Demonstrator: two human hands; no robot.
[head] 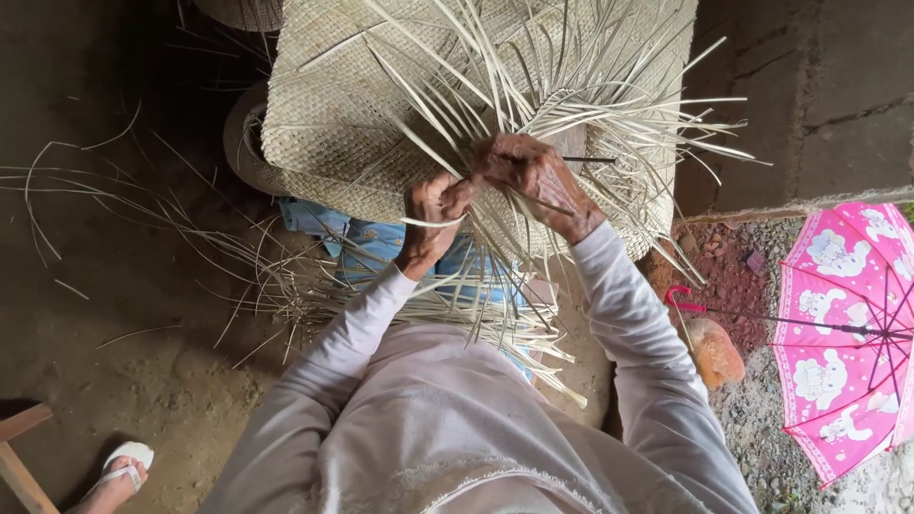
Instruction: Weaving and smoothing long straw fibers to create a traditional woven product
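A large pale woven mat [333, 105] of dried leaf strips lies in front of me, its unwoven loose strips [590, 86] fanning out to the right and toward me. My left hand [433, 214] pinches one strip that curves across below its fingers. My right hand [533, 176] is closed around a bundle of strips at the mat's edge, and a thin dark stick [590, 159] pokes out to the right of it. Both arms wear pale long sleeves.
Scattered loose strips [190, 228] litter the dirt floor at left. A blue cloth [371, 243] lies under the mat. An open pink umbrella [847, 333] rests at right beside an orange stone [714, 352]. A sandalled foot [119, 476] and a wooden leg [19, 457] sit bottom left.
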